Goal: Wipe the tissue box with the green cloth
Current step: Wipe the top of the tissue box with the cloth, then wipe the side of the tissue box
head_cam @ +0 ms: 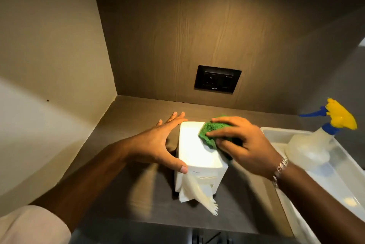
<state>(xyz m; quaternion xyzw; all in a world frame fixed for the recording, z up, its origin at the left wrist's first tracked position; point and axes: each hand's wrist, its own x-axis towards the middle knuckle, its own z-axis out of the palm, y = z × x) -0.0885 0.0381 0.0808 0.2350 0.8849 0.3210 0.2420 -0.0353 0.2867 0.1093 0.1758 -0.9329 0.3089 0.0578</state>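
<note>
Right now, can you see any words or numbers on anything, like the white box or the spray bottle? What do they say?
Switch plate on the back wall: a tiny pale mark at its lower edge, probably a brand, too small and blurred to read.
Tissue box: plain white, no words showing.
Spray bottle in the tray: no label visible.
Green cloth: no tag or writing.
So nothing here can be read.

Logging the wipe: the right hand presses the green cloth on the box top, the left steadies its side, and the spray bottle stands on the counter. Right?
Not quite: the head view shows the spray bottle in the white tray, not on the counter. The rest holds.
</note>
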